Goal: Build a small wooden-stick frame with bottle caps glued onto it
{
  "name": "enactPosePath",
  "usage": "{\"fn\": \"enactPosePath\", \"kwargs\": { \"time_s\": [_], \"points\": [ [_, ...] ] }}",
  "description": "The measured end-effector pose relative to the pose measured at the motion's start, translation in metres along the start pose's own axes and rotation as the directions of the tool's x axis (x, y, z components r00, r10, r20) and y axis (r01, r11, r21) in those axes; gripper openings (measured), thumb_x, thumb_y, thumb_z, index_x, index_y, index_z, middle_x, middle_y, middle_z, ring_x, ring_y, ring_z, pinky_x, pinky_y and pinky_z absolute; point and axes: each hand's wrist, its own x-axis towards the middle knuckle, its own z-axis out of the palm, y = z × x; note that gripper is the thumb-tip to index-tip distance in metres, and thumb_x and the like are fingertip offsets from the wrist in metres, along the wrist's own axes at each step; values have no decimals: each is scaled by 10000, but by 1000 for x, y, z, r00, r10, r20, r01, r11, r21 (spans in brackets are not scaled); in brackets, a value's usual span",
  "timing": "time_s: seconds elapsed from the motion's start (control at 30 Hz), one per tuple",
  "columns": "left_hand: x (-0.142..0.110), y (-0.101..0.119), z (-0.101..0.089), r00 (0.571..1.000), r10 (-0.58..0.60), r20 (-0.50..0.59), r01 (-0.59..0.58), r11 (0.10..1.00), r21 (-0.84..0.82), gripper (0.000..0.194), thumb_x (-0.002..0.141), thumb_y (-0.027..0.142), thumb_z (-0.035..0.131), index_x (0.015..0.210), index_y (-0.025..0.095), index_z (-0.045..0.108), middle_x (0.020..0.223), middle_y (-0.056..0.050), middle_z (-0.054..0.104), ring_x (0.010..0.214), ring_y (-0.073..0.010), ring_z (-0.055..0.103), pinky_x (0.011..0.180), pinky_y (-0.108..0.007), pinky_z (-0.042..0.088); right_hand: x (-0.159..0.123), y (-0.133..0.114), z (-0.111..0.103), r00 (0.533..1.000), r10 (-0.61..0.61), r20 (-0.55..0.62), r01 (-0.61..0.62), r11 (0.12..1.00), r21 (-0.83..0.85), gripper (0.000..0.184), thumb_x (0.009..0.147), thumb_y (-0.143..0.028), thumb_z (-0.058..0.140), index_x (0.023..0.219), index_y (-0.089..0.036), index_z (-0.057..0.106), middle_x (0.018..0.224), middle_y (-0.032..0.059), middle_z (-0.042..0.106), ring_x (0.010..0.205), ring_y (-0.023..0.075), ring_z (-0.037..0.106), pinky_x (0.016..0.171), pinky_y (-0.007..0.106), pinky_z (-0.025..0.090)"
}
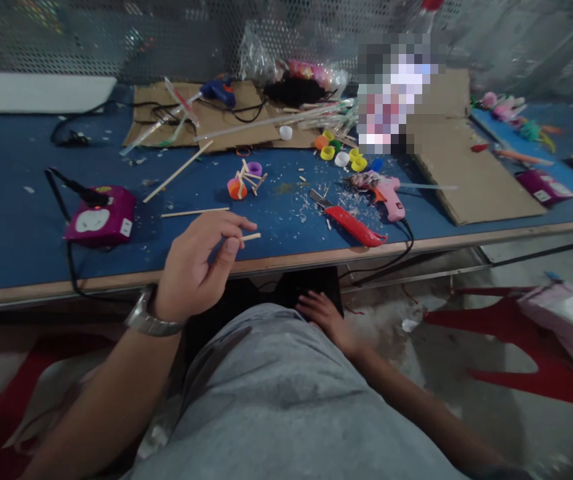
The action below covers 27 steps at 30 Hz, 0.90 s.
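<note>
My left hand (pixel 201 257), with a metal watch on its wrist, is over the table's front edge. Between its thumb and fingers it pinches a short wooden stick (pixel 251 237). My right hand (pixel 323 315) rests low on my lap below the table, fingers spread and holding nothing. Beyond the left hand, several short stick pieces (pixel 252 179) are joined in a small frame beside an orange bottle cap (pixel 237 189) and a purple bottle cap (pixel 255 169). A longer thin stick (pixel 195 213) lies just behind my left knuckles.
A red utility knife (pixel 353 225) lies with its blade out, near a pink glue gun (pixel 389 197). A purple power box (pixel 101 217) with cables stands at left. Several coloured caps (pixel 341 159), cardboard (pixel 476 180) and a blue glue gun (pixel 219 92) lie farther back.
</note>
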Motion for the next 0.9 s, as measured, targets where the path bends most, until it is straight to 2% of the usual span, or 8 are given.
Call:
{"fn": "enactPosePath", "kwargs": {
  "time_s": [0.2,0.3,0.37,0.43,0.57,0.7,0.8,0.9],
  "points": [
    [-3,-1,-6,1000,13,27,-13,1000,5,182,1152,253,485,1042,246,629,1206,-90,795,1207,-265,746,1069,-500,594,21,32,-55,995,88,50,-90,995,38,417,1074,-409,741,1429,-199,679,1452,128,692,1227,287,727,1026,508,646],
    [-4,-5,-10,1000,-13,27,12,1000,13,185,1154,254,487,1046,243,637,1210,-96,797,1194,-263,751,1079,-504,599,15,28,-73,993,73,88,-80,993,84,392,1081,-408,733,1416,-210,690,1463,131,690,1228,279,725,1036,498,643],
    [-3,-6,-8,1000,-21,16,21,1000,4,188,1155,267,488,1043,246,638,1210,-96,798,1186,-261,752,1090,-507,599,6,3,-69,993,2,122,-20,990,140,433,1088,-428,718,1459,-210,673,1506,134,678,1296,306,710,1088,553,618],
    [-1,-5,-5,1000,-22,9,22,1000,-8,190,1157,273,485,1045,247,637,1213,-97,799,1184,-260,750,1094,-508,595,-3,-28,-59,975,-140,175,98,969,226,435,1184,-451,494,1543,-277,667,1632,144,638,1518,313,599,1217,557,525],
    [5,-1,1,999,-1,42,1,1000,-19,192,1155,276,483,1051,243,641,1215,-104,803,1167,-257,751,1073,-488,590,9,-65,-41,866,-424,263,321,877,358,444,1072,-669,637,1477,-507,720,1629,-43,677,1617,247,509,1295,468,424],
    [9,1,-4,995,52,80,-51,999,-12,193,1150,266,486,1035,239,639,1204,-111,804,1172,-262,745,1073,-484,576,53,-45,-30,947,-279,159,235,939,250,406,1148,-484,574,1509,-351,707,1598,101,680,1551,336,562,1307,635,382],
    [9,0,-14,997,46,68,-47,999,15,195,1148,263,490,1026,239,640,1204,-112,803,1184,-267,745,1061,-483,578,74,-31,-24,985,-164,45,154,974,166,401,1090,-417,714,1446,-236,686,1544,134,655,1332,308,685,1126,559,593],
    [5,-5,-22,999,11,34,-13,999,39,186,1147,261,495,1039,238,644,1199,-111,806,1190,-267,755,1053,-475,588,75,-36,-19,974,-223,41,215,965,151,363,1090,-404,718,1413,-239,696,1487,121,681,1251,277,715,1053,498,636]
  ]
}}
